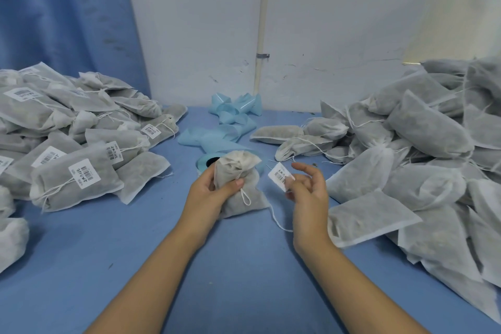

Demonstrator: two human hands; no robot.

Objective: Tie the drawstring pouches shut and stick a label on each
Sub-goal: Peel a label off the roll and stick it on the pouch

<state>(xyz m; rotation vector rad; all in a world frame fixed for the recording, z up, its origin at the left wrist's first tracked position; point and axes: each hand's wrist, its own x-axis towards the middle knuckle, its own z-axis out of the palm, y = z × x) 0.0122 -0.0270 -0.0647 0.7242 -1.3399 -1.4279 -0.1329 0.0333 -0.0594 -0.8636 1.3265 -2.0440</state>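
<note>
Your blue table [108,238]: labelled pouches [76,184] heaped along its left edge, unlabelled pouches [423,130] along its right, backing strip [233,114] at back.

We have one camera, worn on the head. We look forward and down over a blue table [244,266]. Both arms reach in from the bottom edge, so we are close. The left hand [208,192], gripping a pouch [233,168], and the right hand [309,198], pinching a label [278,172], sit in the middle. The wall [325,35] stands straight ahead, past the far table edge.
</note>
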